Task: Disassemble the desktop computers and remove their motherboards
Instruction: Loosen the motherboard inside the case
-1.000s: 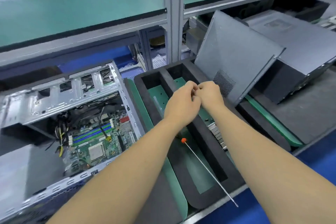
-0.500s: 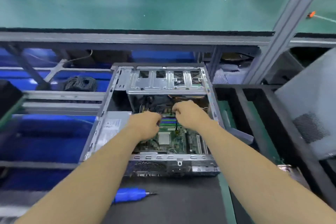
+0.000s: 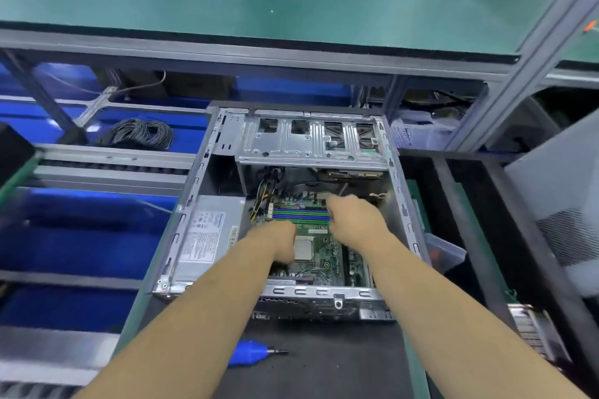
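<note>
reaching into one open case (image 3: 393, 172), both hands over motherboard (image 3: 319, 246). left hand (image 3: 278, 243) at board's left edge beside cpu (image 3: 303, 249), fingers curled down, hold unclear. right hand (image 3: 355, 220) at ram slots' (image 3: 299, 215) right end, grip hidden. board flat, long axis front-to-back. one psu (image 3: 204, 233) left; one screwdriver (image 3: 249, 351) on mat's near edge.

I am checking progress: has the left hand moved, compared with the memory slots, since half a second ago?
Yes. The left hand has drawn back toward the case's near edge: it was beside the memory slots, and now lies nearer, beside the processor.
</note>
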A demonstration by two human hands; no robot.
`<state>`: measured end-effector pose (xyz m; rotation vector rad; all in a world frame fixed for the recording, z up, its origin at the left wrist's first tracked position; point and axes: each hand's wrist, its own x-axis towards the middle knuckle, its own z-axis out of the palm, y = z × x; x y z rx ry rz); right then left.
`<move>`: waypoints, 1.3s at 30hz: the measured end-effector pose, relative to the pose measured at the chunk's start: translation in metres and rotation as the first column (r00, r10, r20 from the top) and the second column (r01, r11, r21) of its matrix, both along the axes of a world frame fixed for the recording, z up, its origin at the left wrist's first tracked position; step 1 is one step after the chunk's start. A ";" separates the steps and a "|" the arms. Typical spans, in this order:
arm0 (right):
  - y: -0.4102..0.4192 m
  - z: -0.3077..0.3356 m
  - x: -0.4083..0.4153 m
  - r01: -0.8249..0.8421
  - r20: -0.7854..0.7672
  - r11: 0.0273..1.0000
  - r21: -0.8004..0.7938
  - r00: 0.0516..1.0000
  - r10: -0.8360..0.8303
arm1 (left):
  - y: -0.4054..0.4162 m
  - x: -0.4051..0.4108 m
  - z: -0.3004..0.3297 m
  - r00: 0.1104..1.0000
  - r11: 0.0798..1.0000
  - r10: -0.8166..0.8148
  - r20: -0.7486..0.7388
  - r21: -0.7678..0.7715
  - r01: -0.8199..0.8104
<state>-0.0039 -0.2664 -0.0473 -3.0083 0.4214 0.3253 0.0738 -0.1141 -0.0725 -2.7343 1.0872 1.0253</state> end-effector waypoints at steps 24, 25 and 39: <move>0.012 -0.036 0.010 -0.260 -0.275 0.950 0.176 0.913 0.301 | -0.002 -0.002 -0.003 0.998 0.994 0.058 -0.022 0.099 -0.056; 0.013 -0.035 0.011 -0.269 -0.279 0.949 0.163 0.910 0.306 | -0.001 -0.002 -0.002 0.998 0.993 0.060 -0.024 0.101 -0.058; 0.040 -0.017 0.012 -0.604 -0.431 0.794 -0.074 0.737 0.520 | 0.000 -0.005 0.004 0.997 0.994 0.067 -0.038 0.088 -0.063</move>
